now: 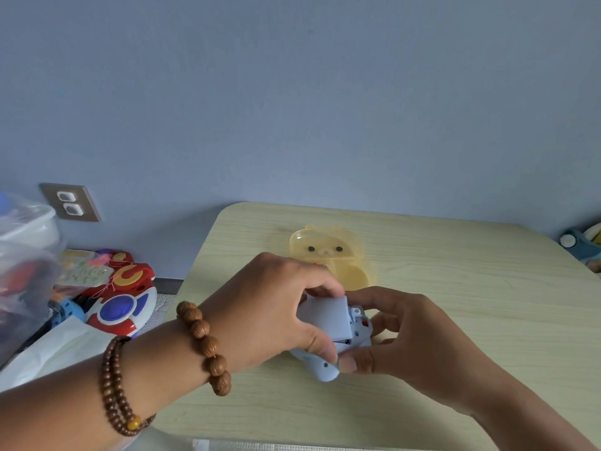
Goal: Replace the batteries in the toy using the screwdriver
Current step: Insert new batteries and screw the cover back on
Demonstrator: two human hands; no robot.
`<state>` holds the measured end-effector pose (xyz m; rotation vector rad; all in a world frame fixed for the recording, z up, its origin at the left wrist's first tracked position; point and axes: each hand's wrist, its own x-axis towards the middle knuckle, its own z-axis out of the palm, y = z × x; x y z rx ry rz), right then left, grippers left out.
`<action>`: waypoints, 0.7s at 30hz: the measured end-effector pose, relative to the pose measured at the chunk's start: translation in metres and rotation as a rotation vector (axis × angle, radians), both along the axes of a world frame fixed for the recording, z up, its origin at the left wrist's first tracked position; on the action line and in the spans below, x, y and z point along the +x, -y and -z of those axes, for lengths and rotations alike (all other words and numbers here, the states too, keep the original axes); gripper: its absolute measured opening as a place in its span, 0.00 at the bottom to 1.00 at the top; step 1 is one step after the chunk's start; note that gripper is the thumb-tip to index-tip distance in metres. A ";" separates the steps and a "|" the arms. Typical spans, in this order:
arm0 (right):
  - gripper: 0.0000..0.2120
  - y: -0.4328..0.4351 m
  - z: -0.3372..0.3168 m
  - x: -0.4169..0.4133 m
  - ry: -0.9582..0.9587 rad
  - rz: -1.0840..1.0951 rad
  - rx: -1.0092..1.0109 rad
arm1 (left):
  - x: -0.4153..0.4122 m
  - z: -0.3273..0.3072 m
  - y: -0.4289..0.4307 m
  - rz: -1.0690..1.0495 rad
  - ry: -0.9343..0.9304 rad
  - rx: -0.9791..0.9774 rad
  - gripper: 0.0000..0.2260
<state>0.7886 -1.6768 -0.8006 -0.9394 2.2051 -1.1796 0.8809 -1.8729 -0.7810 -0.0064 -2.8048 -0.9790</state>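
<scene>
A pale blue plastic toy [322, 369] lies underside up on the wooden table [455, 288], near its middle. My left hand [270, 307] pinches the toy's flat blue battery cover [328, 317] between thumb and fingers, over the open compartment. My right hand [413, 333] grips the toy's right side, thumb pressed against its near edge. A bit of red and white shows inside the compartment. No screwdriver is in view.
A translucent yellow bear-faced box [331, 255] sits on the table just behind my hands. Left of the table lie colourful toys [120, 297], a clear plastic bag [26, 255] and white paper. A wall socket [70, 203] is at the left; more toys sit at the right edge.
</scene>
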 end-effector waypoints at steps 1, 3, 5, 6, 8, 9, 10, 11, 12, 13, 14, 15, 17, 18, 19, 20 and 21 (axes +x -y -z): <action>0.27 0.000 0.000 0.000 0.001 0.002 0.001 | 0.000 0.001 0.001 -0.004 0.000 0.010 0.28; 0.28 0.000 -0.001 0.000 -0.004 0.001 0.003 | -0.001 0.002 0.002 -0.006 -0.001 0.014 0.28; 0.28 0.000 -0.001 0.000 -0.008 0.002 0.005 | -0.001 0.004 0.003 -0.006 -0.016 0.010 0.28; 0.28 0.000 -0.002 0.001 -0.008 0.001 0.005 | 0.000 0.004 0.004 -0.007 -0.024 0.008 0.28; 0.28 0.000 -0.002 0.001 -0.010 0.000 0.009 | 0.000 0.004 0.004 -0.006 -0.037 -0.003 0.28; 0.28 0.000 -0.002 0.001 -0.012 -0.002 0.012 | 0.000 0.004 0.004 -0.002 -0.042 -0.011 0.28; 0.28 0.000 -0.003 0.001 -0.011 -0.001 0.015 | 0.000 0.004 0.004 0.003 -0.045 -0.017 0.28; 0.28 0.000 -0.003 0.001 -0.009 0.003 0.018 | 0.000 0.004 0.005 0.008 -0.046 -0.022 0.28; 0.28 0.000 -0.003 0.001 -0.005 0.006 0.019 | 0.000 0.004 0.005 0.012 -0.045 -0.026 0.28; 0.28 0.000 -0.003 0.001 -0.004 0.007 0.019 | -0.001 0.004 0.006 0.020 -0.047 -0.029 0.28; 0.28 0.000 -0.002 0.001 -0.004 0.005 0.019 | -0.001 0.004 0.006 0.028 -0.047 -0.027 0.28; 0.28 0.000 -0.002 0.002 -0.006 0.003 0.020 | -0.001 0.004 0.007 0.034 -0.047 -0.026 0.27; 0.28 0.000 -0.002 0.001 -0.017 0.002 0.018 | -0.002 0.004 0.007 0.040 -0.051 -0.043 0.27; 0.28 0.000 -0.001 0.001 -0.025 0.001 0.015 | -0.003 0.003 0.006 0.044 -0.050 -0.055 0.27; 0.27 0.000 -0.002 0.001 -0.031 -0.002 0.015 | -0.004 0.002 0.006 0.047 -0.046 -0.063 0.26; 0.27 0.000 -0.002 0.002 -0.032 -0.006 0.018 | -0.004 0.001 0.005 0.049 -0.038 -0.066 0.26; 0.26 0.000 -0.003 0.002 -0.027 -0.009 0.023 | -0.005 0.000 0.004 0.050 -0.027 -0.067 0.26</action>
